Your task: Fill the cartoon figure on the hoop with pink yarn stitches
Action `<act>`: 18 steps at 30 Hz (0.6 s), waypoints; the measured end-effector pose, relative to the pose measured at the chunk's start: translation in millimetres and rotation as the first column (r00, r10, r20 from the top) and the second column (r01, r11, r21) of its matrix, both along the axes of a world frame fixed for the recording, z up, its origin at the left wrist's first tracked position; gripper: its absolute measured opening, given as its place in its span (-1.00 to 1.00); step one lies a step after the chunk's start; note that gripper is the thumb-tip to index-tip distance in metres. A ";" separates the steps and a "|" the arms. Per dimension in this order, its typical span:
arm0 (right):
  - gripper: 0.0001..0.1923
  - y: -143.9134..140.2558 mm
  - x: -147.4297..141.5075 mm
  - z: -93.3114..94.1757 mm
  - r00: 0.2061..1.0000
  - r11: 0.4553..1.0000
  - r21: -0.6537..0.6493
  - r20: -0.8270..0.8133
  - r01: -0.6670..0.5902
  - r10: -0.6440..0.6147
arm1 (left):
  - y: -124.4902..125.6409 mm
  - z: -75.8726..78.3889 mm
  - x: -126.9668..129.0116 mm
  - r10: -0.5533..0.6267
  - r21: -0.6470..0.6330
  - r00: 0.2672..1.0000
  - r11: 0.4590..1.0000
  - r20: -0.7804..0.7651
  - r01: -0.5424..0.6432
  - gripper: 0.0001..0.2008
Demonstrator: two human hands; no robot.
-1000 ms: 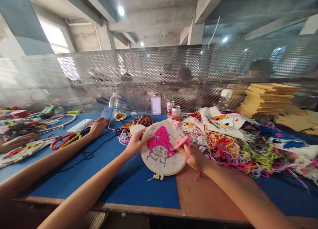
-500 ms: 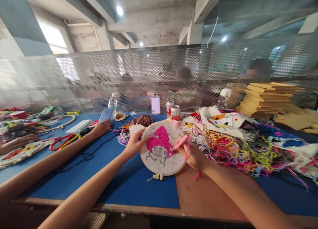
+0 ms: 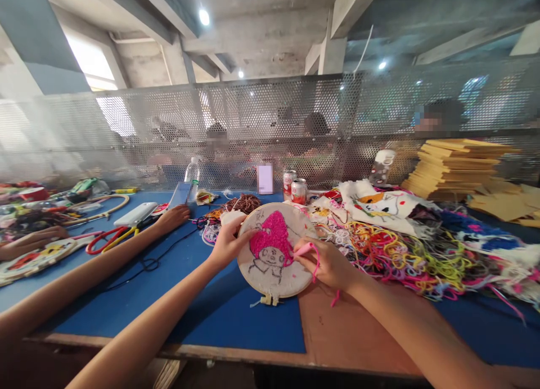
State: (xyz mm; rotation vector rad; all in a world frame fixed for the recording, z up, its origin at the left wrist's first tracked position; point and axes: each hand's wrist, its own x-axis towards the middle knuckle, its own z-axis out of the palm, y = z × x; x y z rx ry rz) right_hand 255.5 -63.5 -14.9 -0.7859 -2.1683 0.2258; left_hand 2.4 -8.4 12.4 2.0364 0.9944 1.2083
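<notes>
Ceiling bulbs (image 3: pixel 205 17) and a glaring left window (image 3: pixel 90 56) light the edge-stretched view.

Conc. ceiling (image 3: pixel 270 26) – perf. metal partition (image 3: pixel 261 119)

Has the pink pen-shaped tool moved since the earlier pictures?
Yes. The pink pen-shaped tool has moved downward and slightly left in view, judged against the front red-and-white drink can.
</notes>
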 end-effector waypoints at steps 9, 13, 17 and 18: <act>-0.94 -0.8 -6.2 0.9 0.975 0.994 0.067 0.200 0.083 -0.095 | 2.3 -3.6 -0.8 0.014 0.003 1.000 1.000 0.012 -0.014 -0.64; -0.94 -1.1 -2.7 1.1 0.995 0.997 0.008 0.058 0.080 -0.081 | 5.1 -6.0 -1.4 0.026 0.016 1.000 1.000 -0.008 -0.026 -0.66; -0.92 -3.8 4.0 6.0 0.999 0.997 -0.064 -0.005 0.049 -0.050 | 6.0 -6.1 -1.2 0.039 0.034 0.999 0.999 -0.028 -0.038 -0.65; -0.93 -4.5 5.4 7.2 0.999 0.996 -0.076 -0.001 0.049 -0.049 | 5.8 -5.8 -0.9 0.039 0.034 0.999 0.999 -0.031 -0.038 -0.64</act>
